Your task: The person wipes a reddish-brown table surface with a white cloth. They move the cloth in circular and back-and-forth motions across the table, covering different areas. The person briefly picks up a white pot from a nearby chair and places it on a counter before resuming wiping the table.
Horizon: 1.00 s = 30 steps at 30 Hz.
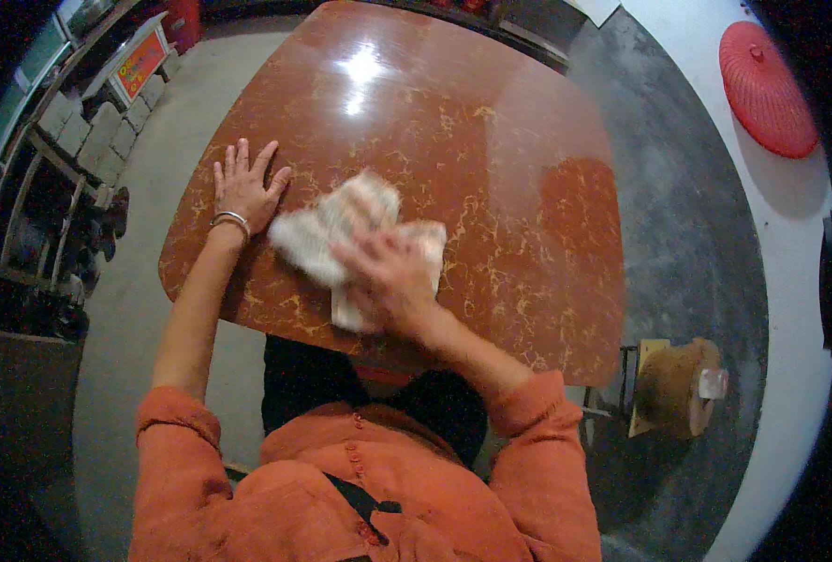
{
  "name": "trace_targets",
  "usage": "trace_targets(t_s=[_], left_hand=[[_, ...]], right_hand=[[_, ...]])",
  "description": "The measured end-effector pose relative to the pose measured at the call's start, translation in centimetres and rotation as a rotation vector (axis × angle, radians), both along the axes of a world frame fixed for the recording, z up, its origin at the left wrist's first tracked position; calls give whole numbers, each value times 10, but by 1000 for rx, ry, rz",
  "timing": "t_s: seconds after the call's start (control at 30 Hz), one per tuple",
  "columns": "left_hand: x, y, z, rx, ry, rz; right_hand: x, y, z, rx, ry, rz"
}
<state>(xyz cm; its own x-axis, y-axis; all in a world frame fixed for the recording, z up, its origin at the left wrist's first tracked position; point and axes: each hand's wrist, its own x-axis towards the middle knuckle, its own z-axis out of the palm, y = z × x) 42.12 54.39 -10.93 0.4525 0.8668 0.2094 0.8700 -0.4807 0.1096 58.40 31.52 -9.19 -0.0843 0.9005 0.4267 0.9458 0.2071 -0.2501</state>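
Observation:
A reddish-brown table [519,281] with a yellow marbled pattern stretches out in front of me. Near its left edge my left hand [245,190] lies flat on the top, fingers spread, holding nothing; a silver bangle circles the wrist. My right hand [392,276] presses a pale, crumpled cloth [327,229] against the near middle of the table. The fingers of that hand are smeared by motion, and the cloth spreads out around them on both sides.
A round wooden block-like object [683,389] stands low at the right of the table. On the white wall hangs a red woven round cover [769,89]. Stacked grey blocks [107,136] and a dark rack [41,211] line the left side. Light glares off the far tabletop.

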Motion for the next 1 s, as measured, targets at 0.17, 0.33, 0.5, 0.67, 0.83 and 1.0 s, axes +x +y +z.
trace_targets(t_s=[0.17, 0.33, 0.5, 0.67, 0.83, 1.0], left_hand=[[1, 3, -12, 56, -11, -18], [2, 3, -13, 51, -9, -23], [8, 5, -11, 44, -10, -27], [4, 8, -9, 10, 18, -10], [-1, 11, -10, -13, 52, 2], [-1, 12, -14, 0, 38, -9]], right_hand=[[24, -98, 15, -57, 79, -94], [149, -130, -5, 36, 6, -525], [218, -77, -18, 16, -101, -921], [111, -15, -21, 61, -45, -489], [24, -83, 7, -44, 58, -153], [82, -166, 1, -4, 56, -444]])
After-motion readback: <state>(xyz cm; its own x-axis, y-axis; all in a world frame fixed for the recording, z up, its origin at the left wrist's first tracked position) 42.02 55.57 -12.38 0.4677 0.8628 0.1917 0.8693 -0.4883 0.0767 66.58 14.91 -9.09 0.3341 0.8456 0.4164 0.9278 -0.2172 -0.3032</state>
